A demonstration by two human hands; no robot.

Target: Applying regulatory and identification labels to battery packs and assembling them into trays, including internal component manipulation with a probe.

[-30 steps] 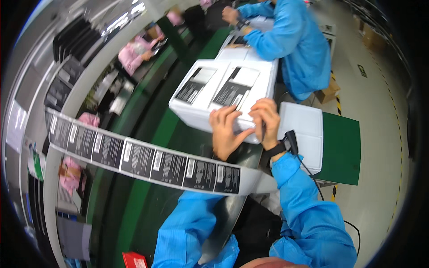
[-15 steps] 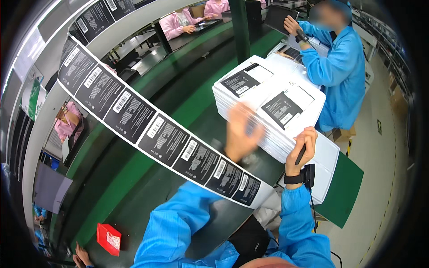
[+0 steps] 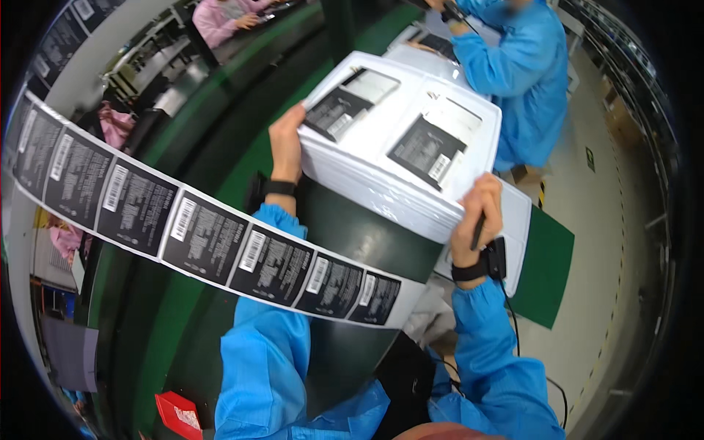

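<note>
A stack of white plastic trays (image 3: 367,172) stands on the dark green bench, slightly tilted in view. Its top tray carries two flat, battery-like pieces with black printed faces, a left piece (image 3: 339,110) and a right piece (image 3: 422,152). My left hand (image 3: 287,144) grips the stack's left side, its fingers at the top tray's corner. At the near right corner, my right hand (image 3: 478,217) is closed around a slim black pen-like tool (image 3: 478,231) and touches the tray edge. A strip of black barcode labels (image 3: 202,238) hangs across my left forearm.
Another white tray (image 3: 515,227) and a green mat (image 3: 544,268) lie right of the stack. A red box (image 3: 178,416) sits at the near left. Beyond the stack stands a person in blue (image 3: 524,81); a person in pink (image 3: 224,20) sits across the bench.
My left hand, blurred before in front of the stack, has moved left and taken hold of its left side. The stack appears turned and shifted left; the label strip hangs lower. My right hand keeps the tool.
</note>
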